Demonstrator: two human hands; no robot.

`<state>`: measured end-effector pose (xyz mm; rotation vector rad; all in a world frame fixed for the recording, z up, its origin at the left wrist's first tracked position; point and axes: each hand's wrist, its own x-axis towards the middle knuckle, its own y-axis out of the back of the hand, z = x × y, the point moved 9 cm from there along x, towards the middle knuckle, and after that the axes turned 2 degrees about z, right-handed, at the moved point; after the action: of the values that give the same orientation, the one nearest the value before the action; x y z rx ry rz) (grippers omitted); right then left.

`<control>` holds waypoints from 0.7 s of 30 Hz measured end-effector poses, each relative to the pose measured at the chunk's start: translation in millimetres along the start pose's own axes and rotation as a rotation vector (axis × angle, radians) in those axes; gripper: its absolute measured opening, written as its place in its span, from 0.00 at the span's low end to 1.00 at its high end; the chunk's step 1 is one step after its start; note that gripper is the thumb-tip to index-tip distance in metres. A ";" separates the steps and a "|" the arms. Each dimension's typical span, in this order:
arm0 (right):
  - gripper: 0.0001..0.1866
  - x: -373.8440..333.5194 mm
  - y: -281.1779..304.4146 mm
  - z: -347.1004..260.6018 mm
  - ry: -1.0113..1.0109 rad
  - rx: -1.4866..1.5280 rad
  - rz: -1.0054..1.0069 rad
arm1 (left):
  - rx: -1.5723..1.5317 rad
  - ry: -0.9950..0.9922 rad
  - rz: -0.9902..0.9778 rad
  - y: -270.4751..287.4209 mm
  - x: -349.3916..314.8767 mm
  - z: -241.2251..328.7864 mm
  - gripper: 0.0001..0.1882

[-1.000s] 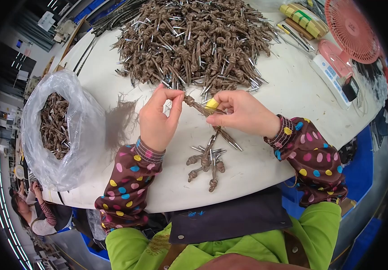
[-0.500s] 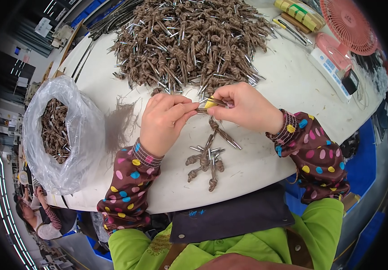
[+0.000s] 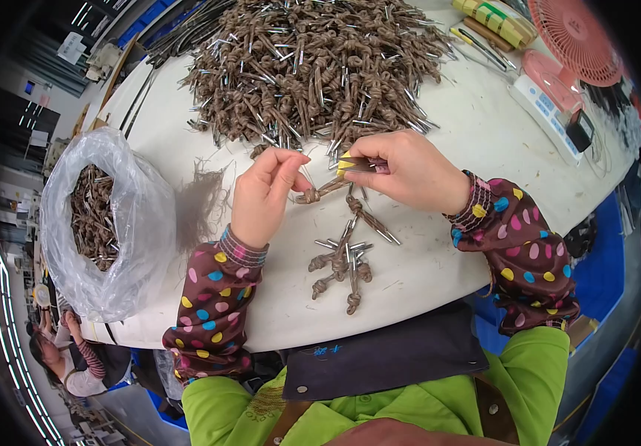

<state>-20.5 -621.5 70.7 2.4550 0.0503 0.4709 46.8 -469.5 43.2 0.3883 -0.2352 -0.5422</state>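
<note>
My right hand (image 3: 417, 171) is closed around small dark-bladed thread snips (image 3: 365, 165) with a yellow part, their tips toward my left hand. My left hand (image 3: 267, 189) pinches thumb and fingertips together; whatever fine thing lies between them is too small to make out. Between both hands, just below the snips, is a brown knotted cord (image 3: 320, 192), its knot near my left fingers. Nearer me, several brown knotted cords with silver metal tips (image 3: 346, 260) lie in a small group on the white table (image 3: 417, 260).
A large heap of similar knotted cords (image 3: 313, 70) covers the table's far side. At left stands a clear plastic bag (image 3: 146, 223) holding more. A pink fan (image 3: 577, 37), a white power strip (image 3: 543, 115) and yellow rolls (image 3: 499, 22) sit at far right. Someone sits at far left.
My left hand has drawn back slightly left and let go of the knotted cord, which now shows between the hands. The snips are more visible in my right hand.
</note>
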 end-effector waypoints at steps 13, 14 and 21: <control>0.13 1.7 8.1 19.2 -0.161 0.370 0.078 | 0.145 -0.105 -0.158 -8.8 -3.3 19.5 0.14; 0.16 1.9 9.6 21.6 -0.174 0.585 0.125 | -0.027 -0.006 -0.136 -6.2 -2.1 10.0 0.14; 0.22 -1.7 8.1 19.9 -0.196 0.515 0.200 | -0.665 0.288 -0.142 -26.1 -9.3 -14.5 0.16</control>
<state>-15.8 -639.8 60.3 3.0203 -0.1788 0.3266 31.9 -480.7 18.2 -0.1683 0.2538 -0.6612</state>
